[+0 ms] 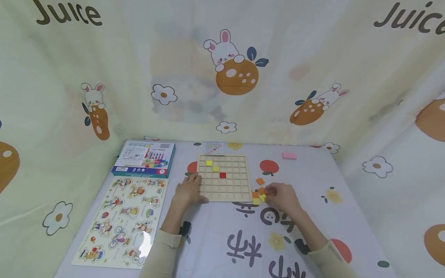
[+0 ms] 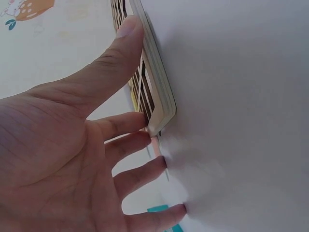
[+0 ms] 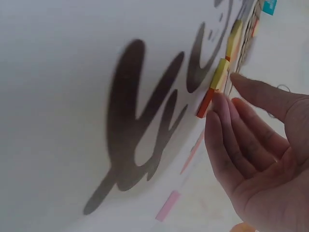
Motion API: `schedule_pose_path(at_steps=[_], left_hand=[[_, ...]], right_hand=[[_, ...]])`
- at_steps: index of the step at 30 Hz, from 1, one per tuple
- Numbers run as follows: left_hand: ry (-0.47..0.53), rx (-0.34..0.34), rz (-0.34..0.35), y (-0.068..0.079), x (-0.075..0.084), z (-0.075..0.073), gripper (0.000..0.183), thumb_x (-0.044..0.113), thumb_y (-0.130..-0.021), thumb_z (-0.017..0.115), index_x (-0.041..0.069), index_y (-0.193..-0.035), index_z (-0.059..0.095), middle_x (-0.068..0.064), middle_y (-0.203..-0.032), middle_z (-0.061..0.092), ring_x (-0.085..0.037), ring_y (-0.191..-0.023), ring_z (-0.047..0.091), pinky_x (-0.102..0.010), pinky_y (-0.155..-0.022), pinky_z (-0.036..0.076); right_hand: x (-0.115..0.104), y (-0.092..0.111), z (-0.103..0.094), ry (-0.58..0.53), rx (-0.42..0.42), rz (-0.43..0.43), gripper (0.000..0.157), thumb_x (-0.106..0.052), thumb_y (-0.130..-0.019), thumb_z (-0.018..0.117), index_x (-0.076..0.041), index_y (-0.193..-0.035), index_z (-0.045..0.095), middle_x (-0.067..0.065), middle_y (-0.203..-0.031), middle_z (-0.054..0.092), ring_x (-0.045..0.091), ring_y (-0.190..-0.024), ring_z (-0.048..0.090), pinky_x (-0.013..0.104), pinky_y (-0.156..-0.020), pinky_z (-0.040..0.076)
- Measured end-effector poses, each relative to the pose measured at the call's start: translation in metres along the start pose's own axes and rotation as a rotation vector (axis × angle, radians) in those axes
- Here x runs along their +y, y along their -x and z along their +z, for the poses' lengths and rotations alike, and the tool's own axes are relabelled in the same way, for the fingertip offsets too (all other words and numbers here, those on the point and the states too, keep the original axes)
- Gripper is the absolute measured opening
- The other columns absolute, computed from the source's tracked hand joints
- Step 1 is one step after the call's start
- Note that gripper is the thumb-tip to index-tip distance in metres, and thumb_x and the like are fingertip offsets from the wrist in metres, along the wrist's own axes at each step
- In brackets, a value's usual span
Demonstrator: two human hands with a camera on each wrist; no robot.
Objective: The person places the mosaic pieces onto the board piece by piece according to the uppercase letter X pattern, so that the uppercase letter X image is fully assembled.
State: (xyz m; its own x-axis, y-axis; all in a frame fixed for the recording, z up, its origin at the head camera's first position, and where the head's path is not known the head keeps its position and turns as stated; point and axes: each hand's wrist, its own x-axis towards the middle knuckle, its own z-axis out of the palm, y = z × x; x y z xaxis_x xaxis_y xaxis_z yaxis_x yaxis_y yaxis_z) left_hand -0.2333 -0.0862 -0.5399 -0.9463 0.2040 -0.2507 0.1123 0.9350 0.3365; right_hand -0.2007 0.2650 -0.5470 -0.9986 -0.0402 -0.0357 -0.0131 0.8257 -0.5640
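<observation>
A wooden grid board lies on the table. Two yellow tiles and a red tile sit in its squares along a diagonal. My left hand rests at the board's left edge, thumb against its near corner and fingers spread along the side. Beside the board's near right corner, several loose orange tiles and yellow tiles lie together. My right hand is at this group, its fingertips by a tile with a yellow part and an orange part. A gap shows between thumb and fingers.
Left of the board are a flat box and a sheet of cartoon figures. A small patterned card lies behind the board. At the back right is a pink block. Printed curtains hang around the table.
</observation>
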Motion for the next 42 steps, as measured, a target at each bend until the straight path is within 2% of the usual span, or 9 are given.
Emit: schedule_pose_path(at_steps=[6, 12, 20, 26, 32, 39, 42], left_hand=[[-0.006, -0.002, 0.006, -0.001, 0.000, 0.003, 0.097, 0.043, -0.080, 0.090, 0.008, -0.157, 0.043, -0.013, -0.167, 0.033, -0.039, -0.152, 0.033, -0.070, -0.115, 0.036], [-0.016, 0.005, 0.002, 0.001, 0.001, 0.000, 0.097, 0.043, -0.080, 0.090, 0.008, -0.157, 0.043, -0.013, -0.167, 0.034, -0.039, -0.151, 0.035, -0.070, -0.114, 0.037], [-0.011, 0.005, -0.001, 0.001, 0.000, -0.001, 0.096, 0.042, -0.080, 0.090, 0.008, -0.156, 0.043, -0.013, -0.168, 0.033, -0.039, -0.152, 0.034, -0.070, -0.115, 0.036], [-0.005, 0.003, -0.001, 0.000, 0.000, -0.001, 0.096, 0.043, -0.080, 0.090, 0.008, -0.156, 0.043, -0.013, -0.168, 0.032, -0.039, -0.152, 0.033, -0.071, -0.115, 0.036], [-0.003, 0.009, -0.002, -0.002, 0.000, 0.001, 0.096, 0.042, -0.079, 0.091, 0.008, -0.156, 0.044, -0.013, -0.168, 0.033, -0.039, -0.152, 0.034, -0.071, -0.115, 0.036], [-0.004, 0.004, -0.005, -0.001, -0.001, 0.000, 0.096, 0.043, -0.080, 0.091, 0.008, -0.156, 0.044, -0.012, -0.167, 0.033, -0.039, -0.152, 0.034, -0.071, -0.115, 0.036], [-0.006, 0.002, -0.006, -0.001, -0.001, 0.000, 0.096, 0.043, -0.080, 0.090, 0.009, -0.156, 0.044, -0.012, -0.168, 0.033, -0.039, -0.152, 0.034, -0.071, -0.115, 0.036]], right_hand=[[0.000, 0.009, 0.008, 0.048, 0.022, 0.071, 0.033, -0.015, -0.086, 0.086, -0.009, -0.116, 0.076, 0.007, -0.106, 0.074, 0.021, -0.085, 0.062, 0.031, -0.069, 0.056], [-0.012, 0.012, 0.013, 0.075, 0.054, 0.025, 0.039, -0.017, -0.083, 0.089, -0.007, -0.118, 0.075, 0.006, -0.098, 0.074, 0.021, -0.081, 0.060, 0.032, -0.069, 0.054], [-0.010, 0.007, 0.016, 0.095, 0.034, 0.001, 0.034, -0.017, -0.084, 0.087, -0.012, -0.116, 0.077, 0.000, -0.087, 0.068, 0.020, -0.079, 0.057, 0.030, -0.065, 0.048], [-0.002, 0.004, 0.012, 0.025, 0.069, -0.024, 0.028, -0.010, -0.082, 0.087, -0.012, -0.109, 0.078, 0.000, -0.089, 0.072, 0.019, -0.079, 0.062, 0.030, -0.066, 0.053], [0.000, -0.006, 0.005, -0.043, 0.087, -0.087, 0.029, -0.006, -0.084, 0.084, -0.008, -0.112, 0.077, 0.002, -0.094, 0.076, 0.020, -0.084, 0.069, 0.034, -0.073, 0.059], [-0.006, -0.029, 0.004, -0.175, 0.077, -0.157, 0.028, -0.007, -0.083, 0.088, -0.008, -0.110, 0.079, 0.003, -0.093, 0.078, 0.017, -0.080, 0.072, 0.025, -0.061, 0.057], [-0.014, -0.037, 0.009, -0.221, 0.056, -0.152, 0.027, -0.010, -0.084, 0.088, -0.009, -0.109, 0.078, 0.001, -0.093, 0.078, 0.017, -0.080, 0.073, 0.025, -0.060, 0.057]])
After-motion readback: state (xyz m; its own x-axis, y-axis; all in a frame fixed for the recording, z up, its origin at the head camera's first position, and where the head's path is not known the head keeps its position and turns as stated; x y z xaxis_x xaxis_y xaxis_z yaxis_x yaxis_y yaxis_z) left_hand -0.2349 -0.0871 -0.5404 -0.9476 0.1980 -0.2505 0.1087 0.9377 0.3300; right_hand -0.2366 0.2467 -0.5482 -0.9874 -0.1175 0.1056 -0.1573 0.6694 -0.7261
